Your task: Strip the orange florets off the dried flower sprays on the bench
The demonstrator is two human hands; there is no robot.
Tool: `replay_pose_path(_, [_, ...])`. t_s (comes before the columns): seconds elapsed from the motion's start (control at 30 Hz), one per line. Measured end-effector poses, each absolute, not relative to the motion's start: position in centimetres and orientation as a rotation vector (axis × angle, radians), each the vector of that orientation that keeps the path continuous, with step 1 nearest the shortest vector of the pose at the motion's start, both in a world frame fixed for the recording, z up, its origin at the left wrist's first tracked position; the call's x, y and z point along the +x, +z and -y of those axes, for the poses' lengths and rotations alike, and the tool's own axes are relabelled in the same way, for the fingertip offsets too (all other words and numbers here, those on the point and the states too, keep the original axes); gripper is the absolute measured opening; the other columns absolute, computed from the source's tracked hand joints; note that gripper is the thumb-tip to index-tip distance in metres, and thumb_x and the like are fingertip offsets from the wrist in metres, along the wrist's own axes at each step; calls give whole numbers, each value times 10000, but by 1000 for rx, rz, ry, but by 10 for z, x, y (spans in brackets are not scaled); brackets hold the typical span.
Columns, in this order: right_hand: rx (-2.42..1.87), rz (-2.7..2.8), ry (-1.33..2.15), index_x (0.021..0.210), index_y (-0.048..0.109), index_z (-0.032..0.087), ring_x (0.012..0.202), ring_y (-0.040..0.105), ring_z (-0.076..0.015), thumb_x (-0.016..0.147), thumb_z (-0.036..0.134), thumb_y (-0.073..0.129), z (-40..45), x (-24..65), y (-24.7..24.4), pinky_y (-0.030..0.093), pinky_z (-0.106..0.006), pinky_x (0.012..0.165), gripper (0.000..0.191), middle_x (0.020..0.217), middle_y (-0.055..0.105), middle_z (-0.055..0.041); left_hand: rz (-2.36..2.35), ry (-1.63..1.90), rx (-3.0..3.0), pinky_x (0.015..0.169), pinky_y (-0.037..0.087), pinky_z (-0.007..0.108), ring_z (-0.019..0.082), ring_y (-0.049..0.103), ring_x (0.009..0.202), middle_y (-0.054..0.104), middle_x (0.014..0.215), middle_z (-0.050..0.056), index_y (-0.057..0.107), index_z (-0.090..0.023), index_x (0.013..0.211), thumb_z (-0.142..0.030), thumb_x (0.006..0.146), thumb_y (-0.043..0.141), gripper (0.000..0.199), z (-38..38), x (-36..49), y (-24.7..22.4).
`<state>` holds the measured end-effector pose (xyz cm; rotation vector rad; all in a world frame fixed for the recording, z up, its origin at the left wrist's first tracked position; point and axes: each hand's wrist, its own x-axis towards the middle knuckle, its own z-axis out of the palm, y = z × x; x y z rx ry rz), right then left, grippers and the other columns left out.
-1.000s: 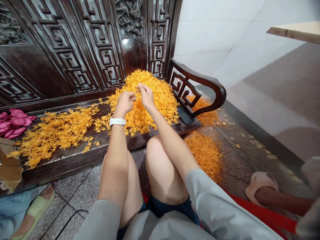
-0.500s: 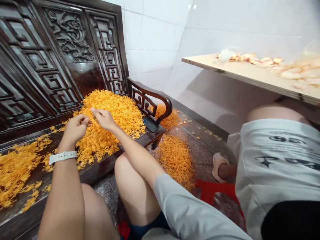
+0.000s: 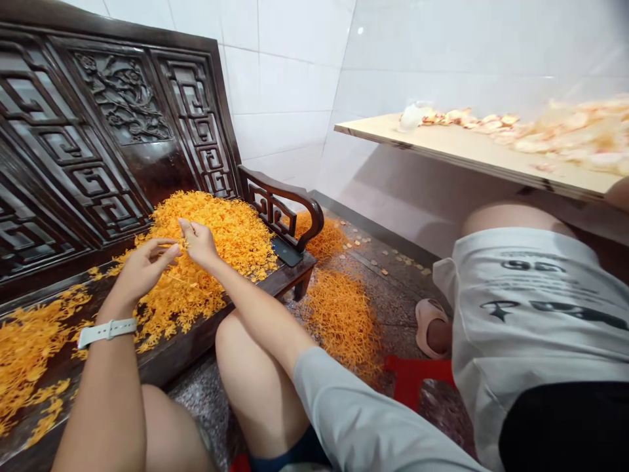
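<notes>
A big heap of small orange plastic-looking pieces (image 3: 230, 226) lies on a dark carved wooden bench (image 3: 196, 341). Over the near left part of the heap are both hands. My left hand (image 3: 147, 265), with a pale watch strap at the wrist, has its thumb and fingers apart, and nothing shows between them. Close to its right, my right hand (image 3: 198, 242) is pinched round a small orange piece, only partly visible at its fingertips. Looser orange pieces (image 3: 29, 341) spread over the bench at the left.
A phone (image 3: 287, 252) lies by the bench's armrest (image 3: 314, 219). Orange piles (image 3: 341, 314) sit on the floor. At the right, a person in pale shorts (image 3: 531, 314) sits near a board (image 3: 442, 144) bearing pale pieces. A red stool (image 3: 410, 380) shows below.
The view has shifted, so the board and bench back appear further left. My left hand's fingers have opened from a closed pose. My right hand stays beside it.
</notes>
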<state>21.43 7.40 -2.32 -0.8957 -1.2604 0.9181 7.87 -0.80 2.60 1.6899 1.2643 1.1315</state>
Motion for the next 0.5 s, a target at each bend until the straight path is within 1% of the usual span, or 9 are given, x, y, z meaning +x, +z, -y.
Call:
replay_pose_path(0.07, [-884,1290,883,679,513,217,624,429,-125,984,730,575,-73,218,-19,313,-257,623,601,601,446,69,-1300,1117,1743,776,525,355,192,684,791,756,788,-152,740,-440,970,-482,754,818,234,10,79,29])
replay_pose_path(0.1, [-876,1318,869,676,502,217,627,431,-123,992,726,564,-72,220,-16,318,-257,626,603,605,445,70,-1336,1113,1779,748,515,344,191,675,760,736,750,-139,734,-417,956,-452,776,802,196,10,79,32])
replay_pose_path(0.17, [-866,1399,849,679,488,214,633,433,-120,1017,698,547,-68,224,-8,331,-255,636,593,612,437,71,-1412,1108,1864,702,492,330,189,653,703,701,704,-113,713,-357,901,-407,841,732,80,11,80,38])
replay_pose_path(0.2, [-866,1446,838,684,486,213,637,433,-118,1030,676,543,-65,227,-3,337,-254,642,581,617,430,71,-1443,1117,1907,696,485,329,190,646,689,693,698,-98,701,-325,864,-391,868,690,67,12,82,41])
replay_pose_path(0.27, [-872,1539,799,692,477,212,652,433,-118,1052,631,543,-55,235,4,348,-254,657,556,633,418,67,-1509,1141,2038,701,465,330,191,632,685,702,704,-58,693,-271,779,-363,876,648,140,16,88,48])
replay_pose_path(0.33, [-867,1614,737,696,463,213,683,445,-121,1064,599,547,-42,244,9,370,-258,685,540,667,424,56,-1555,1191,2090,695,454,336,195,628,680,710,703,-12,697,-238,741,-335,879,618,186,24,99,52])
replay_pose_path(0.37, [-858,1654,723,710,482,211,703,463,-125,1070,589,542,-34,250,10,394,-261,713,525,690,437,49,-1580,1233,2091,688,449,344,195,608,656,692,666,6,677,-229,692,-334,870,628,212,28,106,52])
replay_pose_path(0.43, [-865,1688,685,760,524,207,744,497,-133,1083,613,488,-20,261,12,451,-278,794,521,738,456,33,-1497,1242,2064,683,462,353,192,599,637,685,647,36,663,-218,660,-317,871,644,234,34,115,51])
replay_pose_path(0.5, [-868,1691,646,796,538,205,802,543,-143,1078,673,427,-7,271,16,497,-308,866,558,775,458,20,-1374,1192,2039,678,489,353,183,600,610,681,638,50,676,-202,670,-312,871,685,229,41,118,50])
